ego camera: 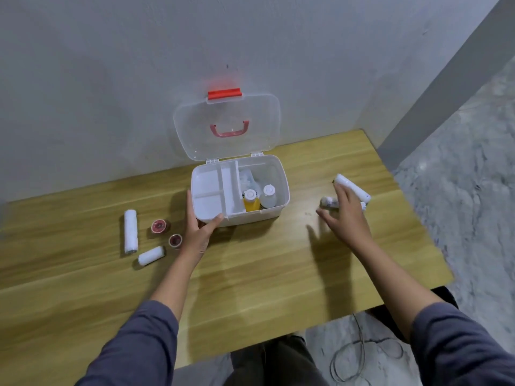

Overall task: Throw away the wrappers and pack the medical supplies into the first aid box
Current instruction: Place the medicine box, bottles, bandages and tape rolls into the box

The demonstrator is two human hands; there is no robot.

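Note:
The white first aid box (282, 174) stands open at the back of the wooden table, its clear lid (225, 126) leaning on the wall. Inside are a white divider tray (214, 190), a yellow bottle (251, 201), a white bottle (269, 196) and some gauze. My left hand (199, 228) grips the box's front left corner. My right hand (347, 215) hovers with fingers spread over a long white tube (352, 188) and a small item (328, 202), to the right of the box. Left of the box lie two white bandage rolls (130, 231) (151, 255) and two red-cored tape rolls (160, 226) (175, 240).
The table (250, 274) ends at the right and near edges, with marbled floor (459, 190) beyond. A cable loop (359, 355) lies on the floor below. A white wall rises right behind the box.

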